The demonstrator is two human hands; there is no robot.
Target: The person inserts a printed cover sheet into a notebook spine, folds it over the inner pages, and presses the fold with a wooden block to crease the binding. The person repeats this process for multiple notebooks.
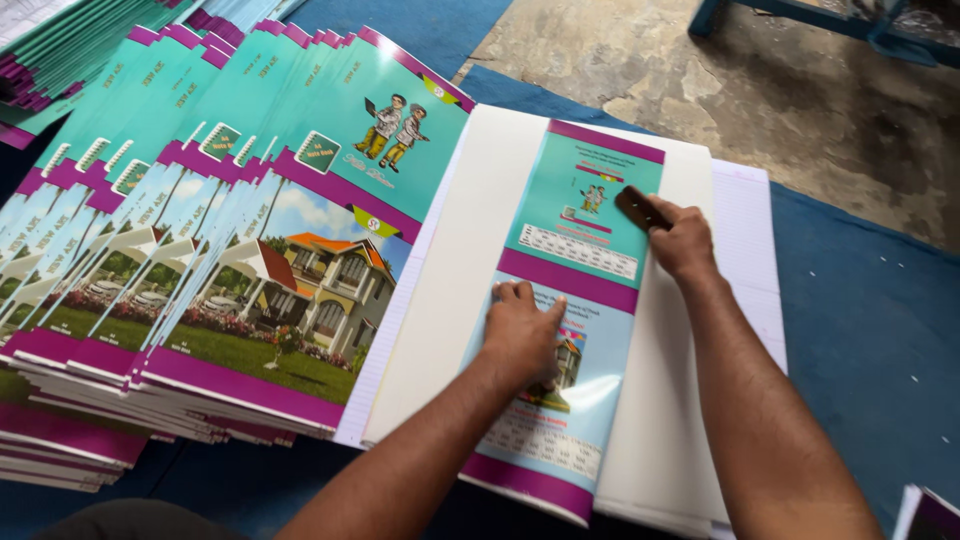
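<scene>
A glossy teal and purple printed cover sheet [580, 230] lies folded over a stack of white pages [470, 250] in front of me. My left hand [520, 325] presses flat on the lower half of the cover, fingers spread. My right hand [680, 235] grips a small dark brown block [638, 207] and holds it against the cover's right edge on the upper half. Lined white paper [745, 250] shows beneath on the right.
A fanned stack of finished notebooks [250, 230] with house pictures and purple bands fills the left side. Everything rests on a blue mat [870, 330]. Bare concrete floor [780, 90] lies beyond. Another booklet corner [925, 515] shows at the bottom right.
</scene>
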